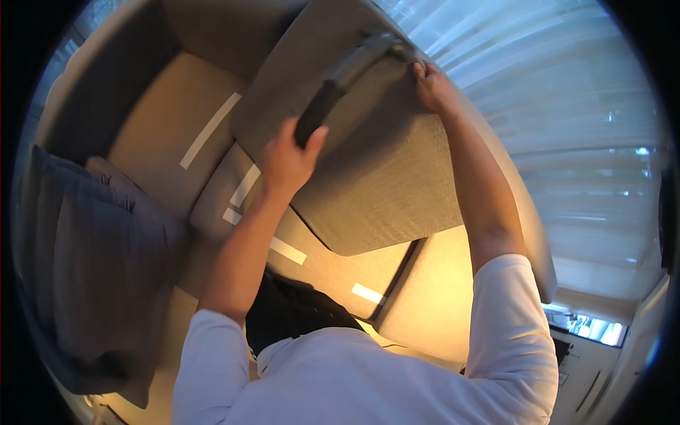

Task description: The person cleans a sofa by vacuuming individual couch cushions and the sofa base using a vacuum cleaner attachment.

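My left hand [287,163] is closed round the black grip of a dark tube-like tool [354,65]. The tool slants up across the face of a large grey-brown sofa cushion [382,163], and its bent far end lies close to the cushion's upper edge. Motion blur hides the exact kind of tool. At that same edge, my right hand [435,88] grips the cushion with its fingers curled over the rim. The cushion stands tilted against the sofa.
White tape strips [210,131] mark the sofa seat [166,113]. Dark grey pillows [106,276] are piled at the left. Sheer curtains [567,134] hang behind the sofa on the right. Warm light falls on the seat part [435,297] near my right arm.
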The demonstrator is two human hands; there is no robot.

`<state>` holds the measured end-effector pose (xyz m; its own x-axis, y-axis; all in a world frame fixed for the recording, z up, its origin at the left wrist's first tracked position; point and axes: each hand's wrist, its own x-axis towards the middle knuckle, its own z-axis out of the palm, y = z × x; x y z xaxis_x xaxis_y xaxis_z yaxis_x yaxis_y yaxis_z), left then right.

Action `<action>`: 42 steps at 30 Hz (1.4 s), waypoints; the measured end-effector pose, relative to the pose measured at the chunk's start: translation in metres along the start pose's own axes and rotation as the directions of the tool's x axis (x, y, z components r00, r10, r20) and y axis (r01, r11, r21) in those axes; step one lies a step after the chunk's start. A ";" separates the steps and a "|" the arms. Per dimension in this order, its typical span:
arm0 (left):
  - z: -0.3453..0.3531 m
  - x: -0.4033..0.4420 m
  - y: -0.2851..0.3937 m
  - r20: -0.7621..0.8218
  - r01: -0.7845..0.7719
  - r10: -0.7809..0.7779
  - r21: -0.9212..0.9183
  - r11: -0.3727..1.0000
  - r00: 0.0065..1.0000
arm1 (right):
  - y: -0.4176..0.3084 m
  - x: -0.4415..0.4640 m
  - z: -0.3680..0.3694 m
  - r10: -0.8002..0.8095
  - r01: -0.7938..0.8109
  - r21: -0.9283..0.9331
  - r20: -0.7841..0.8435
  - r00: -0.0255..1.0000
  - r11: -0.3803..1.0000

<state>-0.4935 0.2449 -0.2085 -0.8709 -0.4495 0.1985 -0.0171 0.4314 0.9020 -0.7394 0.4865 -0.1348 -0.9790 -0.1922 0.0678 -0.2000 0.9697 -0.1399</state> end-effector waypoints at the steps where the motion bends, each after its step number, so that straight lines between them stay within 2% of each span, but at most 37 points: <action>1: 0.012 0.010 0.001 -0.013 0.015 -0.015 0.001 1.000 1.000 | 0.003 0.001 0.003 -0.015 0.016 0.055 -0.012 1.000 0.998; 3: 0.035 0.018 -0.010 0.079 -0.034 0.026 0.103 0.994 0.997 | 0.016 0.010 0.010 -0.043 0.042 0.063 0.010 0.999 0.997; 6: 0.049 -0.005 -0.059 0.047 0.026 -0.029 0.053 0.998 0.998 | 0.014 0.011 0.010 -0.057 0.057 0.051 -0.001 0.998 0.997; 8: 0.034 -0.038 -0.085 0.048 0.134 -0.142 0.142 0.981 0.989 | 0.018 0.004 0.010 -0.040 0.040 0.021 -0.014 0.999 0.999; 10: 0.014 -0.076 -0.138 0.094 0.167 -0.192 0.229 0.959 0.977 | 0.019 0.010 0.011 -0.024 0.024 0.003 0.005 1.000 1.000; 12: -0.019 -0.116 -0.177 0.101 0.283 -0.342 0.370 0.885 0.934 | 0.017 0.008 0.007 -0.021 0.021 0.000 0.005 1.000 1.000; 14: -0.056 -0.138 -0.187 0.089 0.423 -0.511 0.449 0.787 0.855 | 0.019 0.005 0.009 -0.024 0.024 -0.002 0.015 1.000 1.000; 16: -0.068 -0.138 -0.191 0.066 0.413 -0.486 0.435 0.800 0.872 | 0.019 0.008 0.013 -0.077 0.080 0.045 -0.051 0.996 0.996; 17: -0.077 -0.136 -0.191 0.055 0.396 -0.458 0.421 0.816 0.887 | 0.018 0.011 0.017 -0.088 0.090 0.055 -0.033 0.996 0.994; 18: -0.076 -0.121 -0.178 0.041 0.368 -0.413 0.382 0.848 0.910 | 0.016 0.012 0.017 -0.039 0.039 0.016 -0.030 0.999 0.999; 19: -0.067 -0.098 -0.155 0.024 0.341 -0.370 0.339 0.877 0.929 | 0.016 0.014 0.017 0.007 -0.007 -0.030 -0.027 1.000 1.000; 20: -0.061 -0.074 -0.127 0.063 0.371 -0.391 0.211 0.904 0.918 | 0.021 0.017 0.019 -0.011 0.011 -0.033 -0.007 1.000 0.999; 21: -0.045 -0.055 -0.109 -0.028 0.215 -0.214 0.078 0.973 0.976 | 0.026 0.021 0.020 -0.028 0.028 -0.028 -0.004 1.000 0.999; 23: -0.029 -0.017 -0.068 0.038 0.182 -0.183 0.020 0.983 0.982 | 0.020 0.021 0.020 -0.064 0.064 -0.026 0.013 0.998 0.998; 24: -0.022 -0.004 -0.061 0.100 0.190 -0.191 0.018 0.982 0.976 | 0.012 0.016 0.014 -0.017 0.018 -0.020 0.046 0.999 1.000; 25: -0.012 0.003 -0.067 0.090 0.211 -0.212 0.015 0.977 0.973 | 0.007 0.013 0.010 0.032 -0.030 -0.019 0.076 0.997 0.999; 27: 0.014 0.002 -0.094 0.142 0.169 -0.194 0.173 0.970 0.971 | 0.014 0.016 0.015 -0.005 0.005 -0.002 0.055 0.998 1.000; 28: 0.021 -0.010 -0.116 0.136 0.185 -0.210 0.173 0.967 0.968 | 0.022 0.019 0.022 -0.022 0.021 0.026 0.022 1.000 0.999; 30: 0.030 -0.047 -0.179 0.069 0.248 -0.260 0.149 0.957 0.963 | 0.019 0.020 0.021 0.024 -0.025 0.016 0.063 0.998 1.000; 32: 0.020 -0.096 -0.248 0.099 0.335 -0.372 0.270 0.903 0.923 | 0.025 0.023 0.025 0.047 -0.050 0.040 0.052 0.998 0.998; 33: 0.006 -0.125 -0.281 0.102 0.377 -0.417 0.274 0.885 0.903 | 0.027 0.023 0.027 0.049 -0.051 0.035 0.059 0.997 0.998; 35: -0.034 -0.169 -0.331 0.141 0.501 -0.595 0.407 0.764 0.791 | 0.032 0.029 0.028 0.057 -0.063 0.050 0.106 0.993 0.997; 37: -0.081 -0.199 -0.348 0.130 0.525 -0.677 0.532 0.665 0.725 | 0.042 0.031 0.029 0.062 -0.067 0.049 0.096 0.993 0.997; 40: -0.097 -0.212 -0.343 0.041 0.544 -0.651 0.512 0.665 0.758 | 0.027 0.036 0.031 0.074 -0.080 0.066 0.096 0.993 0.995; 41: -0.092 -0.191 -0.326 0.027 0.589 -0.667 0.445 0.675 0.744 | 0.027 0.028 0.031 0.107 -0.114 0.060 0.113 0.988 0.992; 42: -0.084 -0.165 -0.308 0.009 0.592 -0.625 0.309 0.744 0.781 | 0.026 0.025 0.033 0.101 -0.108 0.058 0.121 0.987 0.992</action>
<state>-0.3034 0.1204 -0.4869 -0.6737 -0.6137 -0.4117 -0.6802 0.2970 0.6702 -0.7703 0.5021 -0.1697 -0.9917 -0.1102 -0.0669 -0.0946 0.9745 -0.2035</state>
